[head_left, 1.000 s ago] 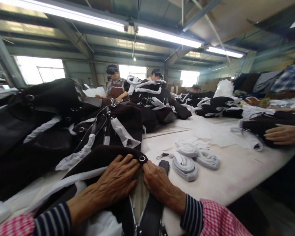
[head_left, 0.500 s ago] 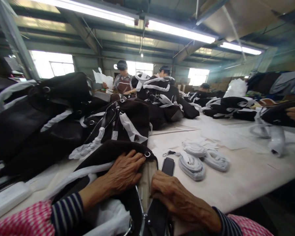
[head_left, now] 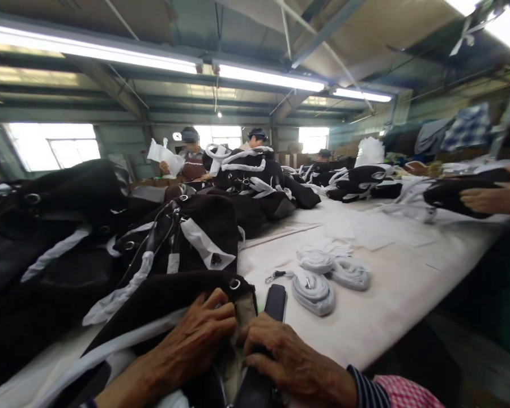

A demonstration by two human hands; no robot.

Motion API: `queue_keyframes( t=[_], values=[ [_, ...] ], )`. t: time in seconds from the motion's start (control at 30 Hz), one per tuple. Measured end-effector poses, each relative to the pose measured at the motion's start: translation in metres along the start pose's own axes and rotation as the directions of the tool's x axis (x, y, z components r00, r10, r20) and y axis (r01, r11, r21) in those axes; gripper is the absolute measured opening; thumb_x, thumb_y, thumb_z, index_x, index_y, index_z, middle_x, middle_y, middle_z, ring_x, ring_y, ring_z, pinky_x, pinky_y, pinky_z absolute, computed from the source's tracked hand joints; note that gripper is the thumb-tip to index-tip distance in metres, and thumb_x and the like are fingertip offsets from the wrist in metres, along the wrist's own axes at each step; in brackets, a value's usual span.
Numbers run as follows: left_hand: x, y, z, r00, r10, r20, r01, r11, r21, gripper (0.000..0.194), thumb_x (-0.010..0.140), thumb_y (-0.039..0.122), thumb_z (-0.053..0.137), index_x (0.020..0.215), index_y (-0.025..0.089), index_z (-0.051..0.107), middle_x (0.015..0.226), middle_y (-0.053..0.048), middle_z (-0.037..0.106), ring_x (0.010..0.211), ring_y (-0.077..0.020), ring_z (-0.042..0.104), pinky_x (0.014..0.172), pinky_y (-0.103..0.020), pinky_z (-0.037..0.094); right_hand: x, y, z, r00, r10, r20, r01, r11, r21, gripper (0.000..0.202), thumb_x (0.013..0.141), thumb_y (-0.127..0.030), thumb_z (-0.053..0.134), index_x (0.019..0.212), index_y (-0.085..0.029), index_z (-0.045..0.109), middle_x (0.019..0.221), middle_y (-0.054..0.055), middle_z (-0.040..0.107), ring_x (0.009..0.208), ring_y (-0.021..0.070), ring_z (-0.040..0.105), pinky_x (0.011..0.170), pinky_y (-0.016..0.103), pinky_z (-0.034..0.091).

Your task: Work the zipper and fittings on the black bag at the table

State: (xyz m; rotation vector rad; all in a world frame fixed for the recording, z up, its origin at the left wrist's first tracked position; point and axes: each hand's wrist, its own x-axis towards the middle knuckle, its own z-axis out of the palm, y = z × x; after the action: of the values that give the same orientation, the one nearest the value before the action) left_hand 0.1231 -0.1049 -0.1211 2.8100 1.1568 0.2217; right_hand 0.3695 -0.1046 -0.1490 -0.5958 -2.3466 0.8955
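A black bag (head_left: 153,294) with a silver eyelet and a beige lining lies at the table's near edge. My left hand (head_left: 199,328) has its fingers bent over the bag's upper edge beside the eyelet, gripping the fabric. Across the opening, my right hand (head_left: 276,351) is closed around the bag's dark right edge. Just beyond it a dark, flat strap piece (head_left: 276,303) lies on the table. Wrapped handles in white covering run beside my left forearm. The bag's lower part is cut off by the frame.
Coiled grey straps (head_left: 313,292) lie on the pale table (head_left: 391,277). More black bags (head_left: 208,226) are piled at left and behind. Another person's hand (head_left: 493,199) holds a black bag at right. People stand across the table.
The view has swung right and tilted up. My left hand's fingers, flatter before, are now bent at the bag's edge. The other person's hands at right show more.
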Motion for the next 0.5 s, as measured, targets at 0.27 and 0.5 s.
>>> queue_keyframes(
  t=[0.27, 0.5],
  values=[
    [-0.003, 0.019, -0.02, 0.998, -0.037, 0.06, 0.042, 0.995, -0.088, 0.013, 0.087, 0.017, 0.057, 0.096, 0.025, 0.061, 0.107, 0.0, 0.065, 0.107, -0.0244, 0.049, 0.098, -0.038, 0.038, 0.006, 0.012, 0.0, 0.991, 0.006, -0.135, 0.01, 0.993, 0.118, 0.011, 0.088, -0.008, 0.068, 0.087, -0.018, 0.067, 0.096, 0.0, 0.069, 0.094, 0.0157, 0.064, 0.086, 0.025, 0.045],
    [-0.01, 0.012, -0.008, 0.996, -0.062, -0.063, 0.061, 0.998, -0.016, 0.016, 0.079, 0.016, 0.057, 0.093, 0.024, 0.058, 0.109, -0.002, 0.066, 0.11, -0.0266, 0.053, 0.1, -0.039, 0.044, 0.07, 0.045, -0.046, 0.923, 0.156, -0.352, -0.241, 0.947, -0.212, 0.011, 0.093, -0.015, 0.06, 0.088, -0.018, 0.069, 0.081, 0.0, 0.069, 0.078, 0.0156, 0.063, 0.075, 0.026, 0.045]
  ],
)
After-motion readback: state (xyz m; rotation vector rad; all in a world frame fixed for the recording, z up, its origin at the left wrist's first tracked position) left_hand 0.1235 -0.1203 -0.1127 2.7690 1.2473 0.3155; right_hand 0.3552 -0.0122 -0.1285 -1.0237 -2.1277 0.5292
